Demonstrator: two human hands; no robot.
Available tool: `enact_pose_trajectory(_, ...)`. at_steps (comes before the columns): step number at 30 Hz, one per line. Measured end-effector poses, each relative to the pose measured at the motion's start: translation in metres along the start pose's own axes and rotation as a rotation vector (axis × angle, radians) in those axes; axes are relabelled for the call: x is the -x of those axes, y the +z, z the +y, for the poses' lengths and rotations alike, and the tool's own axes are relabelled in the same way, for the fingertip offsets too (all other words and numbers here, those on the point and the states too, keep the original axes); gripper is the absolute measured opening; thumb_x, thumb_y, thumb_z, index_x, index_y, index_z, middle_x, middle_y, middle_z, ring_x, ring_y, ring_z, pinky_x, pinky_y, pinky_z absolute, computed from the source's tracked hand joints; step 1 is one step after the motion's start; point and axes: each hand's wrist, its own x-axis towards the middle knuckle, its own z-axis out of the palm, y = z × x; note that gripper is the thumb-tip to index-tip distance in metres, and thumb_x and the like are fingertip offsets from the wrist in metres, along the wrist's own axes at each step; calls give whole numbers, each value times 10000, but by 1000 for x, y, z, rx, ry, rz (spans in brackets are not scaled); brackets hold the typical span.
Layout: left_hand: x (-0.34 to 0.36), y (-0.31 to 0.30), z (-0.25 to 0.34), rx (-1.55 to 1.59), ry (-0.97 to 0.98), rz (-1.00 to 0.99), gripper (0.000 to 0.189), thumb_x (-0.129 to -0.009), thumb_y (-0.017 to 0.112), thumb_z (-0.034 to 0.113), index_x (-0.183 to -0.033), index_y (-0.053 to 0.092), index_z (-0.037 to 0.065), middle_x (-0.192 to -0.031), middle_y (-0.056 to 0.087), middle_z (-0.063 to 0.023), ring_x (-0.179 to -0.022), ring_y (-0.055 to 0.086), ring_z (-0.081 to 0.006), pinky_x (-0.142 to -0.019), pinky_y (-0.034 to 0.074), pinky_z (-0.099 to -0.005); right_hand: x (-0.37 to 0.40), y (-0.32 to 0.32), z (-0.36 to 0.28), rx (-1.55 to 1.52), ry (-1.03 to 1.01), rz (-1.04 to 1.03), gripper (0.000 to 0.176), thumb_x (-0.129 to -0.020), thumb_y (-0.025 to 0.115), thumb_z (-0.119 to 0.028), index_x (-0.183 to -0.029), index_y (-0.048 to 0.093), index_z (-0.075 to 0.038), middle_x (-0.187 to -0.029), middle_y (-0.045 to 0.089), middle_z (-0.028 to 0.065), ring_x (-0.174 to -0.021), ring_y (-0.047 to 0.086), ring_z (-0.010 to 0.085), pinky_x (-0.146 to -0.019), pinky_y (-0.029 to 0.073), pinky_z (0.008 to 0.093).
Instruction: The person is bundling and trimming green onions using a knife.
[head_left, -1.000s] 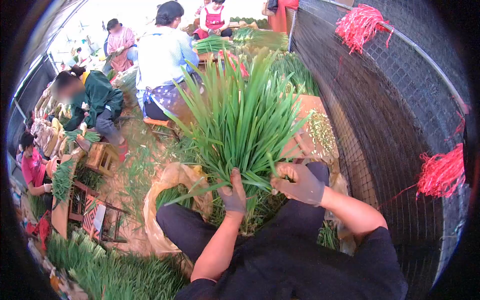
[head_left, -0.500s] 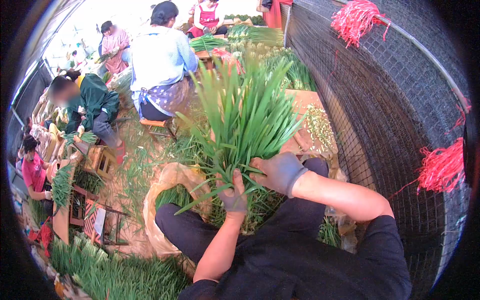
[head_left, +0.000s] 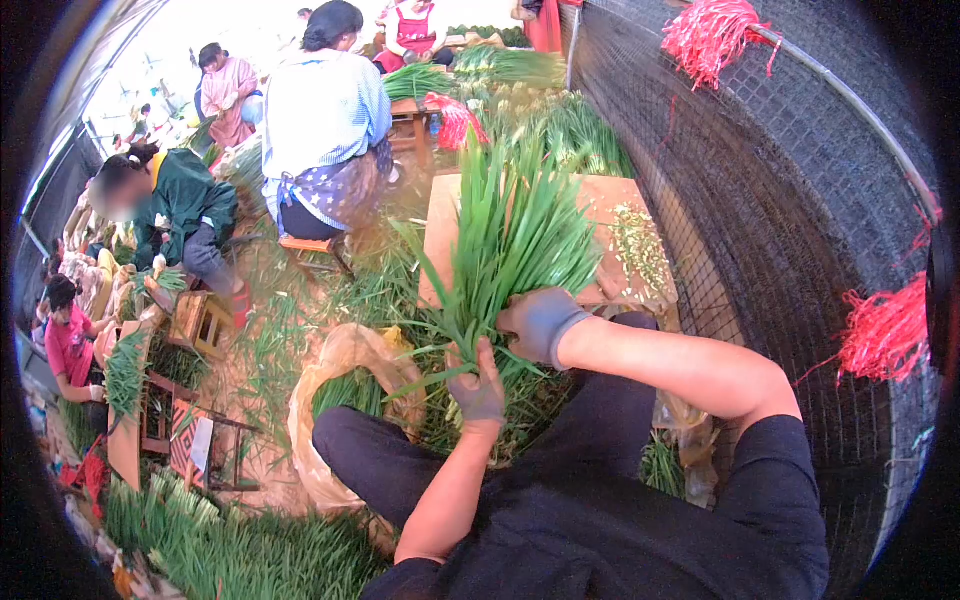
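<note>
A large bunch of long, flat green leaves (head_left: 520,235), looking like garlic chives, stands upright in front of me with its tips fanned out. My left hand (head_left: 476,388), in a grey glove, is closed around the lower part of the bunch, thumb pointing up. Against the right side of the bunch, my right hand (head_left: 543,325), also gloved, is closed with its fingers curled into the leaves; its fingertips are partly hidden. Loose leaves lie below both hands between my legs. A yellowish plastic bag (head_left: 312,400) with greens inside sits open at the left.
A wooden board (head_left: 440,215) carrying pale trimmings (head_left: 640,248) is beyond the bunch. Cut greens (head_left: 240,550) cover the floor at lower left. A netting wall (head_left: 760,200) with red ties (head_left: 885,330) runs along the right. Several people sit working ahead and left, one on a stool (head_left: 310,245).
The bunch has swung slightly right and more upright, uncovering more of the board. My right hand has moved a little left and up, and my left hand slightly up.
</note>
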Motion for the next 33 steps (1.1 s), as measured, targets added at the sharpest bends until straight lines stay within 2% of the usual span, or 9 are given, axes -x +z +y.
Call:
enact_pose_trajectory(2, -1, 2, 5, 89, -102, 57, 281, -961, 619, 202, -1085, 593, -49, -1012, 653, -105, -906, 585, -179, -837, 470, -345, 3, 10, 14, -70, -43, 124, 265, -811, 639, -271, -994, 668, -81, -854, 670, 151, -819, 677, 329, -730, 534, 439)
enact_pose_trajectory(6, -6, -3, -6, 171, -149, 120, 292, -963, 615, 201, -1108, 577, -49, -1016, 648, -96, -908, 576, -161, -844, 469, -325, 21, -32, 30, -1069, 283, 219, 160, -884, 628, -208, -953, 642, -65, -818, 605, 43, -735, 607, 161, -660, 504, 321)
enact_pose_trajectory(12, -22, -18, -6, 127, -175, 102, 321, -972, 603, 215, -1154, 564, -46, -1009, 634, -73, -890, 563, -140, -849, 463, -304, 99, -46, 69, -2112, -24, 870, 177, -942, 626, -277, -963, 545, -122, -851, 527, 0, -718, 516, 88, -611, 436, 239)
enact_pose_trajectory(17, -32, -18, 17, 52, -239, 129, 376, -985, 582, 290, -1124, 564, -59, -1122, 611, -110, -997, 548, -183, -914, 433, -329, 138, -21, 83, -2440, -583, 511, 227, -948, 619, -321, -996, 571, -104, -859, 558, 12, -713, 566, 108, -637, 498, 285)
enact_pose_trajectory(19, -30, -22, -4, 30, -377, 105, 446, -977, 588, 340, -1143, 553, -73, -1196, 587, -137, -1068, 534, -207, -957, 411, -344, 141, -26, 60, -1564, -70, 25, 303, -939, 631, -357, -1084, 619, -91, -920, 640, 53, -800, 642, 132, -702, 543, 318)
enact_pose_trajectory(21, -32, -20, -2, 122, -448, 110, 527, -960, 602, 387, -1190, 534, -83, -1223, 579, -150, -1089, 536, -220, -968, 410, -347, 138, -18, 36, -478, -64, -132, 350, -955, 585, -346, -1201, 642, -103, -1062, 690, 191, -1053, 673, 285, -954, 485, 467)
enact_pose_trajectory(25, -30, -18, 26, 235, -420, 23, 642, -943, 595, 444, -1348, 441, -30, -1323, 506, -130, -1137, 497, -255, -959, 441, -391, 122, -30, 29, -799, 138, 51, 335, -952, 574, -366, -1158, 647, -112, -1041, 689, 152, -1025, 663, 305, -976, 472, 435)
enact_pose_trajectory(27, -27, -16, 35, 187, -433, 40, 611, -953, 588, 414, -1352, 440, -25, -1312, 517, -124, -1125, 508, -251, -958, 442, -390, 115, -45, 33, -448, 60, 524, 336, -954, 561, -383, -1107, 647, -97, -1022, 691, 114, -983, 659, 314, -903, 505, 418)
enact_pose_trajectory(33, -18, -10, 39, 192, -404, 41, 500, -981, 556, 326, -1316, 484, -37, -1286, 545, -123, -1089, 539, -233, -972, 434, -375, 74, -59, 35, -386, 169, 674, 330, -918, 620, -370, -1099, 647, -96, -912, 693, 146, -777, 680, 330, -712, 531, 430)
